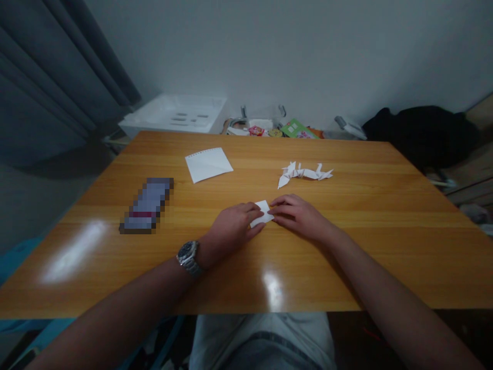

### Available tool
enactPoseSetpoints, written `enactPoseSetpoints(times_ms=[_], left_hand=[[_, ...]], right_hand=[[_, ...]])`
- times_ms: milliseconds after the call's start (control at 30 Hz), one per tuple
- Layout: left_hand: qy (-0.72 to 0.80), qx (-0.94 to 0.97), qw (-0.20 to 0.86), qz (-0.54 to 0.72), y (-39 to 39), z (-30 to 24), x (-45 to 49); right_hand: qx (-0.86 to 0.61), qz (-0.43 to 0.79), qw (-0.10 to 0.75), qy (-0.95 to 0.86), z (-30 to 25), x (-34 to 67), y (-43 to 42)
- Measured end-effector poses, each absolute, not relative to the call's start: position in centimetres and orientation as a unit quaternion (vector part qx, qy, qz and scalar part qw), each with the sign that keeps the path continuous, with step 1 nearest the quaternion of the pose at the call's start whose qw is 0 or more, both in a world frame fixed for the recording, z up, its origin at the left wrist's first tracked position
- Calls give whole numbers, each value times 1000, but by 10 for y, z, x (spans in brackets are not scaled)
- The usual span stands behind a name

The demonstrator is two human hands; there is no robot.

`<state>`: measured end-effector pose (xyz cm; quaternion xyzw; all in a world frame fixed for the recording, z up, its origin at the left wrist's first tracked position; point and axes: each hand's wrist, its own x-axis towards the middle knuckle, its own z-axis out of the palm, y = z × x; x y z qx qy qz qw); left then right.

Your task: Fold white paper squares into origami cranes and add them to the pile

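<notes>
A small square of folded white paper [263, 214] lies flat on the wooden table [370, 257], between my two hands. My left hand [236, 226], a metal watch [188, 257] on its wrist, holds the paper from the left, fingers over its top and thumb at the near edge. From the right, the bent fingertips of my right hand [298, 216] pinch the paper's edge; its thumb is mostly hidden. Beyond my right hand is a group of white origami cranes [306, 173], set close together.
A larger white sheet [209, 164] with a torn perforated edge lies farther back. At the left is a pixelated phone [147, 205]. Behind the table stand a white plastic tray [173, 115] and small packets, including a green one [296, 128]. A black cloth [419, 128] lies back right.
</notes>
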<state>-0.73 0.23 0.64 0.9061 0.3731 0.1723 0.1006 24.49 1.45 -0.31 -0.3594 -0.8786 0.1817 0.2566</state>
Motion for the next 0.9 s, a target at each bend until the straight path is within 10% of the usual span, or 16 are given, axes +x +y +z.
enactPoseSetpoints(times_ms=[900], left_hand=[[265,943,146,138,0,7,-8]], right_hand=[[-455,183,268,-829,-8,247,18]])
